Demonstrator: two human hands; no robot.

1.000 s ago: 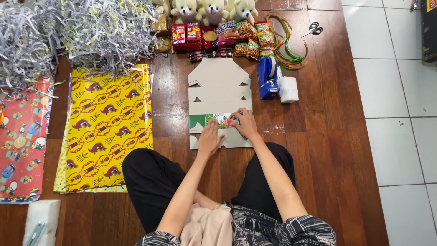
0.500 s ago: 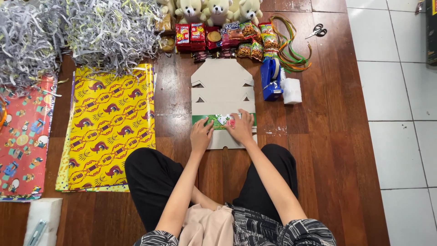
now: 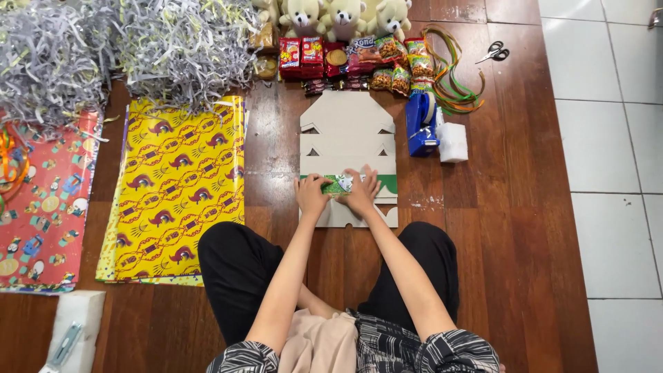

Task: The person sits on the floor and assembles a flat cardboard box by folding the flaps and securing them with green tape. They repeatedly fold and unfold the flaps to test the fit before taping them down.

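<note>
A person sits on the dark brown wooden floor (image 3: 497,228) with both arms stretched forward over a flat, unfolded grey-brown cardboard box blank (image 3: 347,131) that lies just ahead of the knees. The left hand (image 3: 312,195) rests palm down on the near part of the blank, its fingers bent loosely and pressing on the card, gripping nothing. The right hand (image 3: 362,191) lies just beside it, fingers spread flat and pressing on a green patterned strip (image 3: 387,184) that runs across the blank. Just right of the blank stand a blue tape dispenser (image 3: 420,123) and a small white block (image 3: 453,142). Beyond it lie a row of colourful snack packets (image 3: 345,59), cream teddy bears (image 3: 338,15), coloured ribbons (image 3: 452,76) and black-handled scissors (image 3: 494,51). To the left lie a yellow patterned wrapping sheet (image 3: 176,186), a red patterned wrapping sheet (image 3: 41,207) and heaps of grey shredded paper (image 3: 124,45).
</note>
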